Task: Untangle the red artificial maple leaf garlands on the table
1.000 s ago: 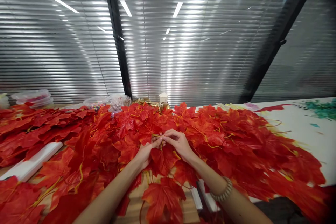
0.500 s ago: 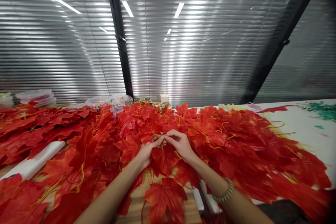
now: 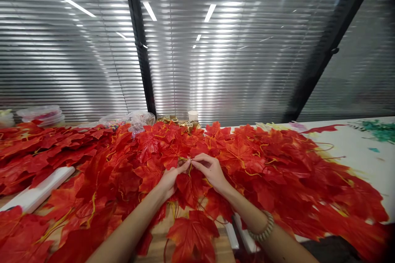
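Side by side over a heap of red artificial maple leaves (image 3: 237, 152), my left hand (image 3: 173, 178) and my right hand (image 3: 211, 170) nearly meet at the fingertips. Both are closed in a pinch around the thin yellowish stem (image 3: 190, 167) of a red maple leaf (image 3: 188, 189), whose blade hangs just below the fingers. The exact grip at the fingertips is too small to make out. A beaded bracelet (image 3: 263, 228) circles my right wrist. Nearer me, another red maple leaf (image 3: 194, 234) lies on the wooden table (image 3: 157, 242).
White bars lie at left (image 3: 40, 189) and beneath my right forearm (image 3: 231, 234). Along the back stand a paper cup (image 3: 193, 115), gold wrappers (image 3: 188, 125), plastic bags (image 3: 140, 118) and clear tubs (image 3: 41, 113). Green foliage (image 3: 376, 129) rests on the white surface (image 3: 367, 160). Blinds (image 3: 191, 70) rise behind.
My hands stay pinched on the stem in almost the same place. The whole view has shifted very slightly.
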A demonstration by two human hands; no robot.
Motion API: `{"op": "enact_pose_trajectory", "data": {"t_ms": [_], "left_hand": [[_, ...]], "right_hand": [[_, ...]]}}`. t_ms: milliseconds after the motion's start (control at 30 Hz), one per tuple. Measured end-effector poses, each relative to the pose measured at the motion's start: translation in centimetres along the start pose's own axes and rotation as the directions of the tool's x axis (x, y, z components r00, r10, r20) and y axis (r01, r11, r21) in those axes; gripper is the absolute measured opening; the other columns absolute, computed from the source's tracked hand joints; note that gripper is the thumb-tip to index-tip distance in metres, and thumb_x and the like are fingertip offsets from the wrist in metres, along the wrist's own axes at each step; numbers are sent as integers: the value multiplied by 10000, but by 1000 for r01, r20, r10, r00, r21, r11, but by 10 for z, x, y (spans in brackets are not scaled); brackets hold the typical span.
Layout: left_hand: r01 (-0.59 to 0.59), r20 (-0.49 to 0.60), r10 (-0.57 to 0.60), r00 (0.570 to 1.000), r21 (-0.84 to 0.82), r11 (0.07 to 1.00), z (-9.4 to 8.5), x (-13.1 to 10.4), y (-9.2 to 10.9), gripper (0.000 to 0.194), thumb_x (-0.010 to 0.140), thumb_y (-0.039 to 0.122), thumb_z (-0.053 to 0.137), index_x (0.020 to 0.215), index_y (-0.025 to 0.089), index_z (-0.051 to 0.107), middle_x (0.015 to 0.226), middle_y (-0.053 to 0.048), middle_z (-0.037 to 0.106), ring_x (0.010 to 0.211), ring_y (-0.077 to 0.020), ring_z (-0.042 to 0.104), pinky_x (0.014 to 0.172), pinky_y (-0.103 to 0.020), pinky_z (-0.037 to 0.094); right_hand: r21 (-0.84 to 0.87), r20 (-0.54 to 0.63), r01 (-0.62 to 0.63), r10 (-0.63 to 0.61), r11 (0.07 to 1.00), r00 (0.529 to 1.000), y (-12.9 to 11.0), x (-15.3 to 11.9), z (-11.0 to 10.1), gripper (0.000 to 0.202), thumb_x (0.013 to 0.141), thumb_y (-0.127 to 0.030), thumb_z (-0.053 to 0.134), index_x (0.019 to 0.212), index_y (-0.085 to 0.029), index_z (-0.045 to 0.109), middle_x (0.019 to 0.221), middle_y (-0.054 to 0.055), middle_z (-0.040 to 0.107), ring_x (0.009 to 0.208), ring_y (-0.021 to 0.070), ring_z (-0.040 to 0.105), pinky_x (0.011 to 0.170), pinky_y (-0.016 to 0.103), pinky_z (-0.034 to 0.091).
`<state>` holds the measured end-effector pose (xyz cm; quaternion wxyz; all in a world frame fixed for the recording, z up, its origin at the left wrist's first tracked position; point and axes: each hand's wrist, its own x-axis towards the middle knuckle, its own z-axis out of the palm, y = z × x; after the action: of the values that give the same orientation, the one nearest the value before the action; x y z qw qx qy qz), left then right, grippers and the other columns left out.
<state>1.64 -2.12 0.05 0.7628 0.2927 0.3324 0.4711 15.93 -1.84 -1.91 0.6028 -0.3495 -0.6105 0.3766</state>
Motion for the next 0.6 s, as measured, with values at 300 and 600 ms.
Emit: {"op": "enact_pose_trajectory", "data": {"t_ms": [300, 600], "left_hand": [[-47, -9, 46, 999, -59, 997, -1, 1, 8, 346, 437, 213, 886, 709, 112, 698, 682, -36, 708, 635, -142, 643, 643, -213, 521], [-74, -19, 73, 997, -64, 995, -4, 3, 10, 257, 541, 184, 844, 743, 114, 701, 733, -48, 712, 676, -149, 649, 692, -230, 519]], "right_hand": [[-87, 15, 31, -30, 996, 999, -6, -1, 0, 146, 752, -315, 662, 792, -177, 687, 820, 57, 655, 785, 168, 601, 715, 265, 484], [-148, 46, 56, -50, 987, 998, -3, -1, -1, 140, 766, -300, 654, 814, -173, 692, 861, 63, 660, 816, 168, 609, 727, 260, 487]]}}
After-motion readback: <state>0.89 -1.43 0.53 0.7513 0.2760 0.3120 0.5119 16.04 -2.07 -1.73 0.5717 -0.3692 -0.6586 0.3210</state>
